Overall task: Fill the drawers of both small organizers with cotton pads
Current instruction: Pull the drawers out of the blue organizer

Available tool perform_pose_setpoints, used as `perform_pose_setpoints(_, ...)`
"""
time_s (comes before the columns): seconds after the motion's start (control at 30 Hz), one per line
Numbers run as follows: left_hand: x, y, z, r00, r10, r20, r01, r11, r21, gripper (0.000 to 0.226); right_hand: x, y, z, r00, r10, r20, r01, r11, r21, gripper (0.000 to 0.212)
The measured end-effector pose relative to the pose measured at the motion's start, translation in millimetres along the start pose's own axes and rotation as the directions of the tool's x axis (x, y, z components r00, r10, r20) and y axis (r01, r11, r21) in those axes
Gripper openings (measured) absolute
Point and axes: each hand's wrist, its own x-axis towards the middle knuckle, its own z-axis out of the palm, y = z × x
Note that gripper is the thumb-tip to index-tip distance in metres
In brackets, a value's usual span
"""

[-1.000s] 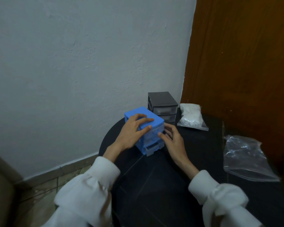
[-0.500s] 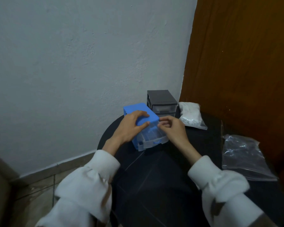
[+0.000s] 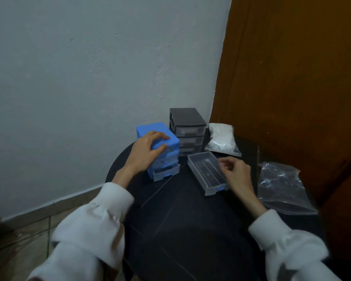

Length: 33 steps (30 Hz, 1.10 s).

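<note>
A blue organizer (image 3: 164, 136) stands on the round black table (image 3: 182, 216), its bottom clear drawer (image 3: 166, 173) slid partly out. My left hand (image 3: 148, 152) grips the organizer's top and front corner. An empty clear drawer (image 3: 206, 173) lies on the table to its right. My right hand (image 3: 234, 175) pinches that drawer's right rim. Behind stands a dark grey organizer (image 3: 187, 130) with three drawers pushed in. A bag of white cotton pads (image 3: 221, 139) lies right of it.
An empty clear zip bag (image 3: 282, 187) lies at the table's right edge. A brown wooden door (image 3: 292, 78) rises behind on the right. A white wall and tiled floor (image 3: 28, 230) are on the left, past the table's rim.
My right hand has pulled a clear drawer fully out of the blue organizer and set it on the table to the right. My left hand stays on the organizer.
</note>
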Motion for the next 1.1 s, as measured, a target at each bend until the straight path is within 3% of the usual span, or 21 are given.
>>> perform_pose_setpoints(0.27,-1.0,-4.1,1.3,1.000,-0.006,-0.009,0.006,1.000,-0.001,0.035,15.3,27.4,-0.3,0.982,0.181,-0.053,-0.186,0.975,-0.117,0.024)
perform_pose_setpoints(0.4,-1.9,-3.3,1.3,1.000,-0.009,-0.015,0.009,1.000,-0.012,0.034,10.0,13.8,7.9,0.988,0.071,-0.138,-0.094,0.981,-0.167,0.034)
perform_pose_setpoints(0.47,-2.4,-1.7,2.1,1.000,-0.015,-0.020,0.015,1.000,-0.018,0.035,7.0,-4.7,17.3,0.997,-0.012,-0.071,0.004,0.994,-0.107,0.035)
perform_pose_setpoints(0.53,-3.0,-0.9,3.0,1.000,-0.020,-0.025,0.019,1.000,-0.022,0.034,4.1,-26.2,32.6,0.995,-0.032,0.093,0.033,0.999,-0.012,0.036)
perform_pose_setpoints(0.67,-2.2,-3.7,2.6,1.000,-0.019,-0.022,0.018,1.000,-0.024,0.025,0.9,-55.3,68.2,0.952,0.048,0.302,-0.092,0.987,0.134,0.041)
perform_pose_setpoints(0.77,-1.1,-5.4,3.5,1.000,-0.021,-0.012,0.021,1.000,-0.021,0.024,-1.4,-57.8,83.8,0.942,0.066,0.329,-0.125,0.979,0.161,0.036)
perform_pose_setpoints(0.9,-1.0,-4.5,4.2,1.000,-0.027,-0.010,0.027,1.000,-0.015,0.034,-5.9,-51.1,89.7,0.964,0.072,0.254,-0.119,0.978,0.172,0.030)
perform_pose_setpoints(1.1,-0.3,-6.0,2.5,0.999,-0.036,-0.008,0.036,0.999,-0.016,0.036,-12.4,-38.0,77.9,0.971,0.039,0.236,-0.051,0.998,0.043,0.003)
